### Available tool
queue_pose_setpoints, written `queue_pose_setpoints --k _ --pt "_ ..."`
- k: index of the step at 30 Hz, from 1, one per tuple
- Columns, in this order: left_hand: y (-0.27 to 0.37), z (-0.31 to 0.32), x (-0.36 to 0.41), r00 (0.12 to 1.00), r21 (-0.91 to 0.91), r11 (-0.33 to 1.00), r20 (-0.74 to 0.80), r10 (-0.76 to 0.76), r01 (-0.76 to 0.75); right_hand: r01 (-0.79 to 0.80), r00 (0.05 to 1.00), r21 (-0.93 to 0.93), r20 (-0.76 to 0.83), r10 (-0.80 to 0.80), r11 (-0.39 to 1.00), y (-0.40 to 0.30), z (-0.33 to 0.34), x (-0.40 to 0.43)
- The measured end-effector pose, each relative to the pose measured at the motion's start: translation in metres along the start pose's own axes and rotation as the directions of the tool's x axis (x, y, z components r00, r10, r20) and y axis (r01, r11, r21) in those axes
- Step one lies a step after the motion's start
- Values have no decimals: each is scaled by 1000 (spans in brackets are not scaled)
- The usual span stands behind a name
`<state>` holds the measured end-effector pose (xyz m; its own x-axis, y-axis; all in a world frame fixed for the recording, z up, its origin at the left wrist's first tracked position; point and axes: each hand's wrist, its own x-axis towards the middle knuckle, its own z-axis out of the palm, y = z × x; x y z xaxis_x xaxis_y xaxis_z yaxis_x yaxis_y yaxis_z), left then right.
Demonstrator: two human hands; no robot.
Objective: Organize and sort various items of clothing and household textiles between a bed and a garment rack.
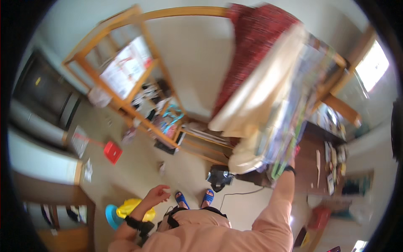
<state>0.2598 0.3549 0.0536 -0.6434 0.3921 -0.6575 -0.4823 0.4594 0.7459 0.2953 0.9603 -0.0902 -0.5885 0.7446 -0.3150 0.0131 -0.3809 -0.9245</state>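
Note:
My left hand (pixel 156 196) hangs in front of my body with its fingers loosely curled and apart, and nothing shows in it. On the right, my right arm reaches up to a row of hanging garments. My right hand (pixel 292 161) is at the near end of the row, beside a green-edged garment (pixel 278 167). Motion blur and cloth hide most of its fingers, so a grip cannot be made out. Further along hang cream garments (pixel 255 107) and a dark red patterned garment (pixel 255 47). A wooden rack rail (pixel 185 12) runs along the top.
The wooden rack's shelves (pixel 148 94) hold cloth items and a printed bag (pixel 127 67). On the floor are a red dustpan (pixel 112 152), a black bag (pixel 219 177), a cable (pixel 239 192) and a blue basin (pixel 113 216) beside a yellow bag (pixel 130 208). A brown desk (pixel 310 163) stands right.

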Motion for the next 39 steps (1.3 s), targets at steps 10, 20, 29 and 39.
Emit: queue_pose_setpoints --k 10,20,29,39 --pt "-23 -71 18 991 84 992 -90 101 -93 318 897 -2 -323 -301 948 -17 -21 -60" --pt "23 -235 71 506 173 826 -717 479 -536 -28 693 -781 435 575 624 -64 76 -258" --pt "228 -384 107 166 718 411 -389 906 -562 170 712 -676 587 385 717 -42 315 -316" --pt "198 -485 129 597 891 395 -195 778 -225 326 849 -707 511 135 628 -24 363 -373"
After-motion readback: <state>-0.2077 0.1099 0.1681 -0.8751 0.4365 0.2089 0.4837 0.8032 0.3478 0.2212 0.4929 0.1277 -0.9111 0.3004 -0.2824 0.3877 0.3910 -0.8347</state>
